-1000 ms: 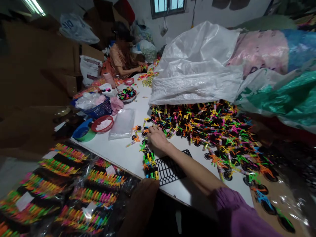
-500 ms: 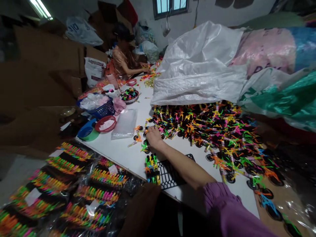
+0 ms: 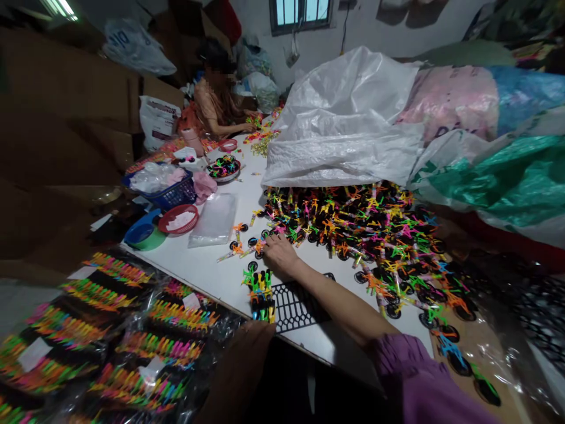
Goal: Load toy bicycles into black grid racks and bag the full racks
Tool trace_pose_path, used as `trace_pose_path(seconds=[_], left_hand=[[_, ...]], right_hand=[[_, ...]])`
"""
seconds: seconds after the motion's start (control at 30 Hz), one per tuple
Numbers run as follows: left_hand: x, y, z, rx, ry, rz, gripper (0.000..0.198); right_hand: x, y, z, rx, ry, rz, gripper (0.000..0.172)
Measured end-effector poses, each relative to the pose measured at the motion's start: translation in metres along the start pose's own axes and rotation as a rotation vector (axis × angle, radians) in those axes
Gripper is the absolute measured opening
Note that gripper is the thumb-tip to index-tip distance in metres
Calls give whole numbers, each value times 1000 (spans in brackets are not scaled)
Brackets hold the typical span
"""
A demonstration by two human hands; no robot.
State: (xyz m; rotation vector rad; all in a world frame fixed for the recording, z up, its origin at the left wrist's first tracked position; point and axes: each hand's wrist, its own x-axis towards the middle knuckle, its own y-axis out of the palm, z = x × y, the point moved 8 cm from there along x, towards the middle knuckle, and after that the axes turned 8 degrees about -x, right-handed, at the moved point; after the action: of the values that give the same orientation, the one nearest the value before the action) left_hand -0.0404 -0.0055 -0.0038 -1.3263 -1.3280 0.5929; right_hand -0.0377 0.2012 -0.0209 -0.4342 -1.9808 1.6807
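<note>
My right hand (image 3: 281, 254) reaches over the white table to the near left fringe of a heap of toy bicycles (image 3: 335, 227). Its fingers are bent down and closed on a small toy bicycle (image 3: 259, 250) with orange parts and black wheels, mostly hidden by them. Low in the view, in shadow, my left hand (image 3: 251, 338) is at the table edge against the near end of a packed row of toy bicycles (image 3: 262, 294); its fingertips are too dark to make out. That row stands on the left part of a black plastic grid (image 3: 293, 306), beneath my right forearm.
Clear plastic bags (image 3: 214, 221), a red basket (image 3: 179, 219) with white slips and a blue basket (image 3: 170, 191) line the left side. Bagged toy rows (image 3: 150, 347) lie below left. A white sack (image 3: 344, 141) borders the heap. Another person (image 3: 216, 94) sits at the far end.
The view has shifted, so most things appear further left. My right hand has drawn slightly nearer to me. A green toy bicycle now lies closer against the row's left side.
</note>
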Motion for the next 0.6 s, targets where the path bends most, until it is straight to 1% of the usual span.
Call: trace_pose_path(seconds=[0.03,0.07,0.1,0.13,0.2,0.23,0.27,0.3,0.37,0.4,0.43,0.47,0.5,0.6], left_hand=[[0,-2,-2,3,-3,-3,38],[0,-4,-4,0,-1,-4,37],[1,-5,-5,-8,-2,-3,37],[2,-6,-5,-17,-11,1,37],[4,-6,-4,-34,-33,11,36],[6,-6,-3,-41,-36,14,35],[8,-6,-2,-48,-31,18,35],[9,-6,-2,-55,-18,23,34],[11,-4,-5,-65,38,45,32],[11,-4,-7,-65,63,49,31],[11,-4,-8,-64,75,47,30],[12,-4,-8,-61,72,38,30],[12,-5,-7,-61,57,26,29],[15,-4,-6,-78,23,28,29]], right_hand=[[6,-5,-8,31,20,6,18],[10,-15,-20,67,61,-16,18],[11,-28,-35,102,127,-69,19],[9,-43,-53,132,206,-149,21],[-7,-70,-80,152,327,-316,25],[-17,-77,-85,139,333,-356,26],[-27,-77,-83,119,290,-351,26],[-38,-71,-75,98,203,-304,24],[-62,-45,-51,79,-2,-150,21],[-75,-31,-40,83,-74,-78,20],[-88,-18,-32,94,-106,-21,21],[-98,-9,-30,108,-89,17,22],[-106,-4,-31,123,-28,41,24],[-115,-3,-46,168,253,98,27]])
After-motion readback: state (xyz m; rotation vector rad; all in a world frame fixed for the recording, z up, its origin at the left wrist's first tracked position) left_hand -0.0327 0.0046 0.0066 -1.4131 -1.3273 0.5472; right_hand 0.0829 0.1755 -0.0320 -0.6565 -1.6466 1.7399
